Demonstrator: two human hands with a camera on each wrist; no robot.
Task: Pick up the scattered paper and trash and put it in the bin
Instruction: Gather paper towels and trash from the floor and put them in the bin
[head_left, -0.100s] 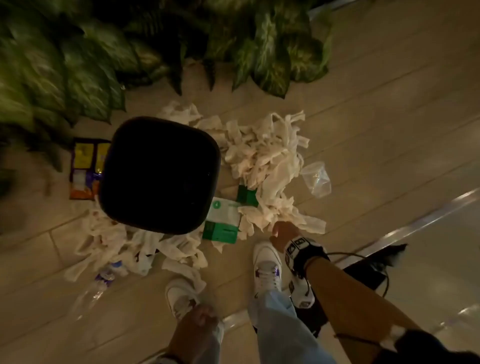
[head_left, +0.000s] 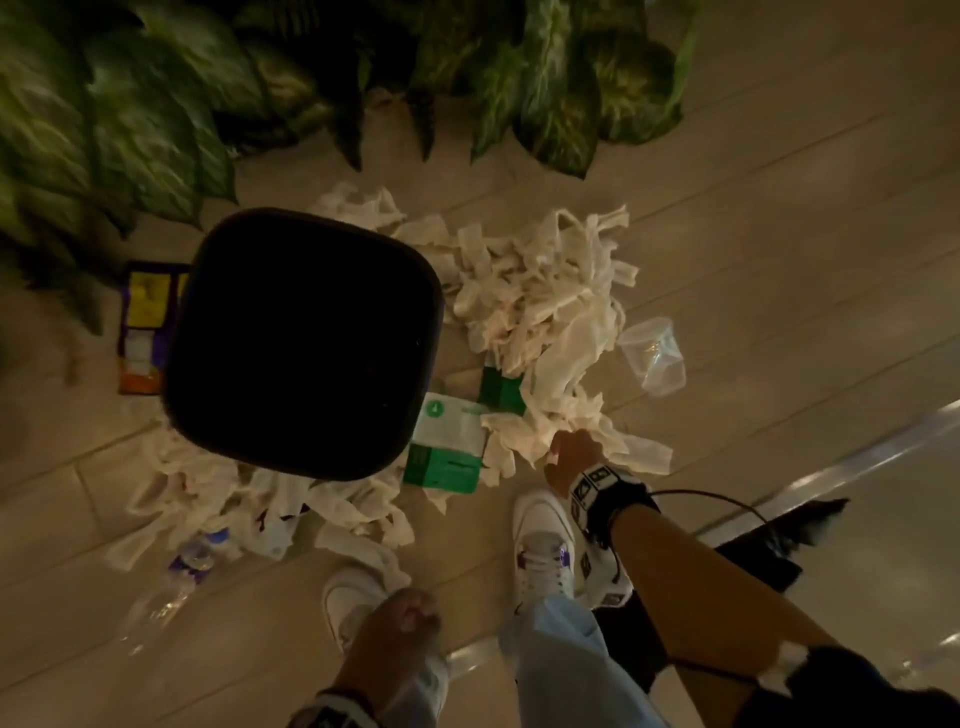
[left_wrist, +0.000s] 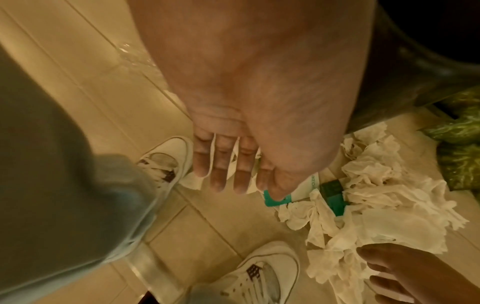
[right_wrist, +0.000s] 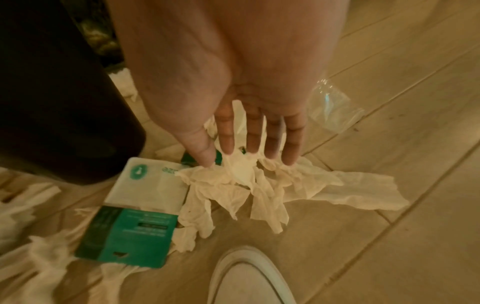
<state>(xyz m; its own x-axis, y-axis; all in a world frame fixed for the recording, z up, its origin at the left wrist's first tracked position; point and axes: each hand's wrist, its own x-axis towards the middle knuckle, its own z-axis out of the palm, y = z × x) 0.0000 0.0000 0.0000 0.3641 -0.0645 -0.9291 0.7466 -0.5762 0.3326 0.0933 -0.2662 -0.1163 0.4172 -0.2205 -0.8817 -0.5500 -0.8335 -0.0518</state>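
Black bin (head_left: 304, 343) stood on the floor (head_left: 779, 234), interior too dark to read. Right hand (right_wrist: 233, 92) fingers (right_wrist: 226, 139) gripped tissue strips (right_wrist: 233, 176) beside a green-white box (right_wrist: 135, 216). Left hand (left_wrist: 246, 102) fingers straight, empty.

- The torn white tissue-paper strips (right_wrist: 233, 185) are thin, soft, matt and crumpled, with ragged edges.
- The tall black plastic bin (head_left: 306, 343) has a smooth wall with a dull sheen.
- The flat green-and-white card packet (right_wrist: 135, 216) looks smooth and faintly satin.
- The clear plastic cup (head_left: 652, 356), right of the heap, is transparent and glossy.
- The clear plastic bottle (head_left: 166, 587), near left, glints.
- The beige floor tiles (head_left: 779, 234) are smooth, slightly shiny.
- The white lace-up sneakers (left_wrist: 262, 275) look smooth like leather.
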